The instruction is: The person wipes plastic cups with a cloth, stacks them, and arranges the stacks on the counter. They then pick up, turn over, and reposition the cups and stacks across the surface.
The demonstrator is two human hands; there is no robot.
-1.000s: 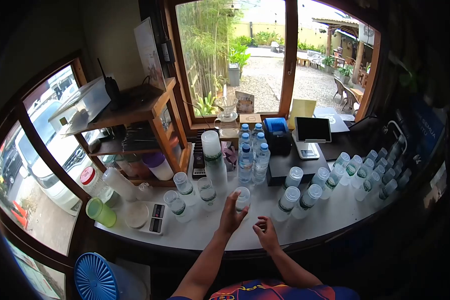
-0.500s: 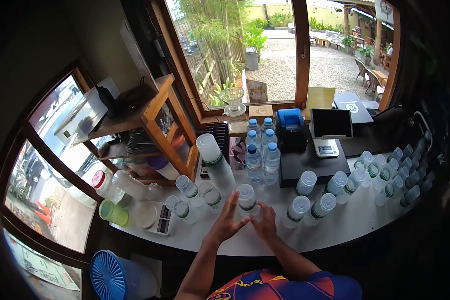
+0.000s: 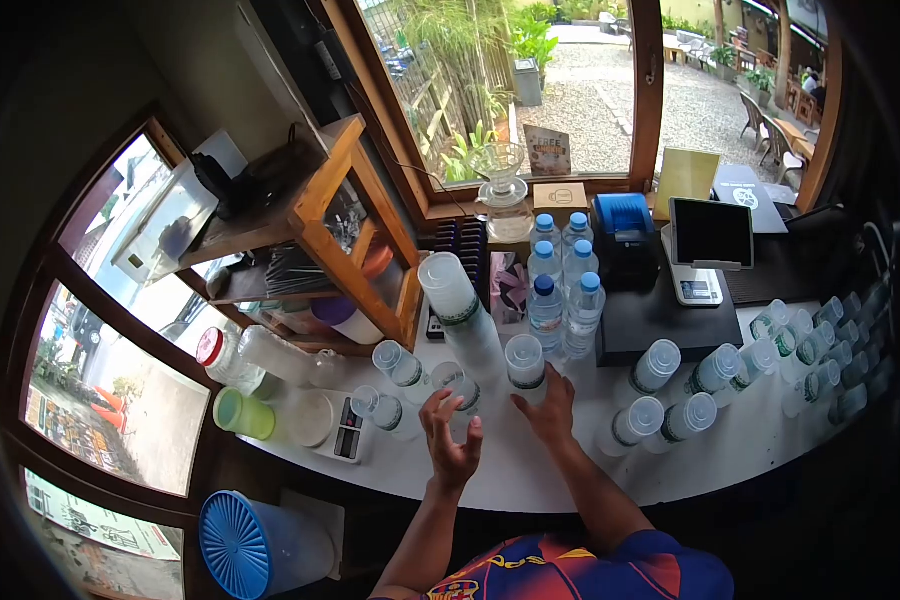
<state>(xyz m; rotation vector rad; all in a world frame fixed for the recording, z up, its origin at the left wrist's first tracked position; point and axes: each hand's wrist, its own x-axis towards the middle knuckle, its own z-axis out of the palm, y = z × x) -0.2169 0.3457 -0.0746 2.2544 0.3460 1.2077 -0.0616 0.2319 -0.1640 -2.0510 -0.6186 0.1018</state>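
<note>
A lidded plastic cup (image 3: 525, 363) with a dark band stood on the white bench (image 3: 530, 480), just in front of the water bottles (image 3: 560, 290). The right hand (image 3: 550, 408) lay directly below it with its fingers (image 3: 562, 378) stretched flat toward the cup's base; they reached the cup or stopped just short, and the view did not settle which. That hand was spread open and gripped nothing.

To the left, a second clear cup (image 3: 457, 385) stood close beside the first. The left hand (image 3: 450, 440) was raised in front of it with fingers (image 3: 433, 408) curled loosely upward, open and empty; it covered the cup's lower part, so whether skin met plastic could not be told.

Further left stood two more lidded cups (image 3: 398, 365), a small scale (image 3: 348, 432), a white disc (image 3: 308, 418) and a green cup (image 3: 242, 414). A tall stack of cups (image 3: 460, 310) leaned behind the pair. To the right, more lidded cups (image 3: 660, 395) ran off in rows toward the dark edge, where those farthest out blurred and were hard to count. A black box (image 3: 650, 320) carried a tablet stand (image 3: 710, 240). A wooden shelf (image 3: 340, 230) rose at the left, its lower contents partly hidden. A blue lid (image 3: 235, 545) showed below the bench, and the person's forearms were cut off by the bottom edge.
</note>
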